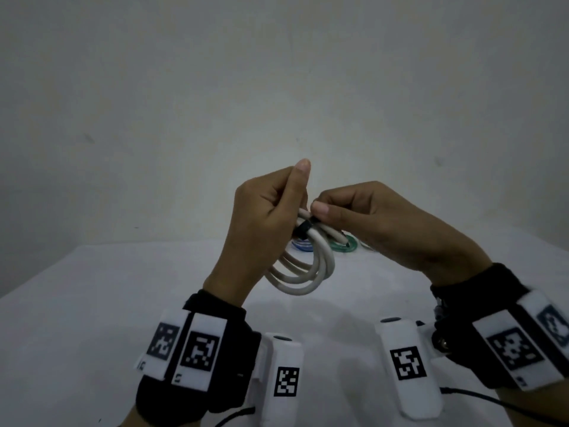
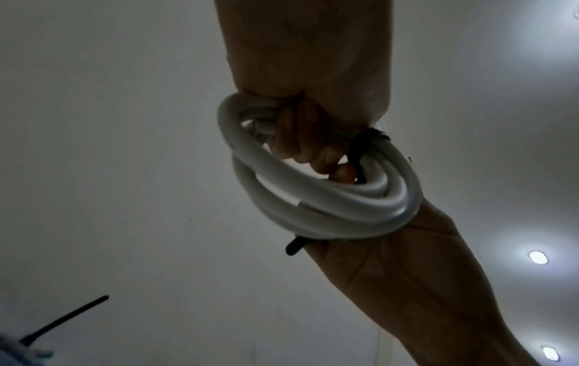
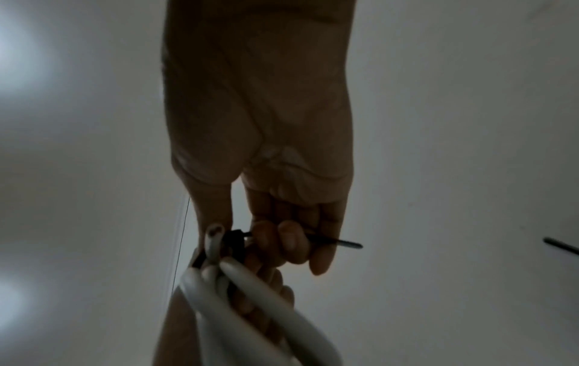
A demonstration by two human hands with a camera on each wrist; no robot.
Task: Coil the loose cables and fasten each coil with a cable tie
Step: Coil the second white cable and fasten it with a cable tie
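No legible text; only black-and-white square markers on wristbands [image 1: 197,346].

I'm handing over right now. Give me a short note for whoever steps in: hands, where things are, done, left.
Left hand grips the white cable coil, held up above the table.
Right hand pinches the tail of the black cable tie, which is already looped round the coil.
Done: white cable coiled, tie threaded.
Left: probably cinch the tie snug.
A blue coil and a green coil lie on the table behind; whether they are tied is unclear.
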